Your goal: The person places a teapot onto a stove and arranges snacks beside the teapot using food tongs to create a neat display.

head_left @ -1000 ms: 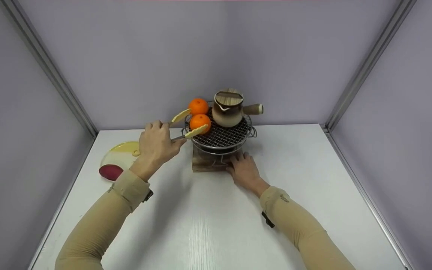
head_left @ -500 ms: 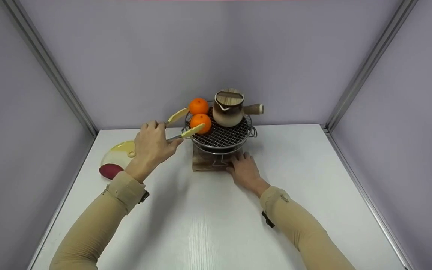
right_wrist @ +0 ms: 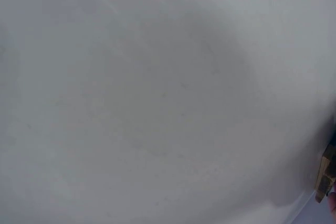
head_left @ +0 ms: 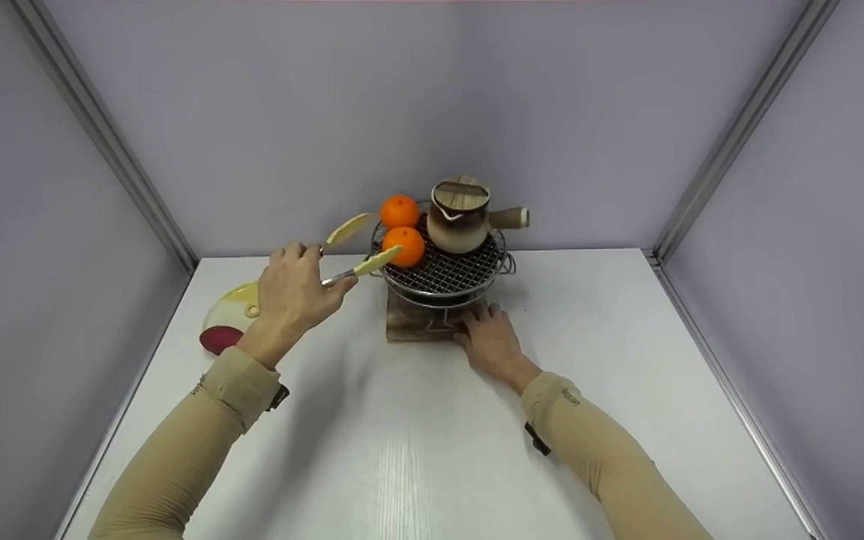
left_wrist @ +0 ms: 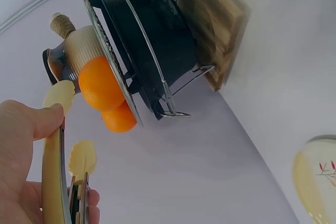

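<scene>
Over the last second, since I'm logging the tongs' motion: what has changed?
The left hand, gripping the tongs, has drawn back leftward from the grill; the open tips have come away from the front orange and grip nothing. The right hand stays resting at the wooden base; both oranges, the pot and the plate are unmoved.

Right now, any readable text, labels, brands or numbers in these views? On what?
None readable.
Right sleeve: a small dark print near the cuff, too small to read.
Left sleeve: a similar small print near the cuff, too blurred to read.
Plate: a small red and dark twig motif, a drawing and no lettering.
Tongs, pot, grill, wooden base: no markings show.
</scene>
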Tool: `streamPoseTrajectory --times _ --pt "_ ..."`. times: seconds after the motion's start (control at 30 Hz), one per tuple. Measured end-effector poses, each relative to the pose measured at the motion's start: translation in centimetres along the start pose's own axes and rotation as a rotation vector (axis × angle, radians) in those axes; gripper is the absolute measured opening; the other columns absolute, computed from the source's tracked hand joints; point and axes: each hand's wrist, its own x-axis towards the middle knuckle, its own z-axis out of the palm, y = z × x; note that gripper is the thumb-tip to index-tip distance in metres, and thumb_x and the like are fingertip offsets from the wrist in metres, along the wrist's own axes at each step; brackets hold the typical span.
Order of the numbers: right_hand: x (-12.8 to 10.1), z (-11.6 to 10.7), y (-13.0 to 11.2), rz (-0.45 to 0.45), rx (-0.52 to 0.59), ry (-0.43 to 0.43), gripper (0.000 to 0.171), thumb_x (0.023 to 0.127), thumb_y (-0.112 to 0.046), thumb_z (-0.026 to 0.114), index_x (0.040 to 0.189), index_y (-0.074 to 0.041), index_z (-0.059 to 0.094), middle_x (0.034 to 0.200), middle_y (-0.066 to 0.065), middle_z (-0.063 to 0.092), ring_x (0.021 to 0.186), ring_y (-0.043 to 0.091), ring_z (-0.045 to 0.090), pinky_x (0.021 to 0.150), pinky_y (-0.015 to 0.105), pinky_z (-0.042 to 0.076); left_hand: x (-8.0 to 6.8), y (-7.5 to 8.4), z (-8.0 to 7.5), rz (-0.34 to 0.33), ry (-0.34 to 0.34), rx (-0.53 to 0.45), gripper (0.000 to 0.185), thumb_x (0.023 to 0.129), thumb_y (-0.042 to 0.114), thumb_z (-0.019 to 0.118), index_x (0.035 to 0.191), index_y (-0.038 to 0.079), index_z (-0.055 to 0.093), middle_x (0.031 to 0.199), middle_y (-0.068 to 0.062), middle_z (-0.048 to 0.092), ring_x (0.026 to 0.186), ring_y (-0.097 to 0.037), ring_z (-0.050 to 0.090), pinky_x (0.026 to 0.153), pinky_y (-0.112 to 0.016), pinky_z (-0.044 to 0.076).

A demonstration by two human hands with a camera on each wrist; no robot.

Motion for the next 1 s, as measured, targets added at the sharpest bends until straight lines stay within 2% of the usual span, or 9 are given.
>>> streamPoseTrajectory --times 0.23,0.4,0.8,1.0 --pt "-0.1 -0.1 -0.1 -0.003 0.010 0.011 0.053 0.113 -0.041 0.066 0.147 0.001 0.063 0.141 0.026 0.063 0.124 0.045 0.060 0.107 0.062 0.054 -0.2 -0.6 0.1 0.006 0.035 -0.007 0.073 0.093 0.055 0.084 0.132 -0.006 0.071 0.116 -0.024 0.068 0.110 -0.048 0.065 0.091 -0.060 0.058" --pt "0.0 0.0 0.0 -0.008 0.000 0.010 0.054 0.113 -0.042 0.065 0.148 -0.001 0.063 0.142 0.024 0.064 0.124 0.044 0.060 0.107 0.060 0.054 -0.6 -1.0 0.1 -0.008 0.045 -0.023 0.070 0.092 0.055 0.085 0.125 -0.005 0.071 0.115 -0.023 0.067 0.110 -0.046 0.064 0.090 -0.059 0.057" --pt "0.1 0.3 0.2 -0.011 -0.008 0.013 0.053 0.113 -0.043 0.066 0.146 -0.002 0.064 0.141 0.024 0.064 0.123 0.044 0.060 0.105 0.060 0.055 -1.2 -2.0 0.3 -0.028 0.078 -0.052 0.066 0.091 0.052 0.088 0.120 -0.005 0.072 0.115 -0.024 0.068 0.107 -0.047 0.064 0.087 -0.061 0.056" --pt "0.0 0.3 0.1 -0.009 -0.006 0.020 0.053 0.113 -0.043 0.066 0.147 -0.002 0.063 0.142 0.024 0.064 0.124 0.044 0.060 0.106 0.060 0.055 -1.6 -2.6 0.4 -0.030 0.070 -0.041 0.068 0.092 0.051 0.087 0.126 -0.006 0.072 0.117 -0.025 0.067 0.107 -0.048 0.065 0.086 -0.062 0.056"
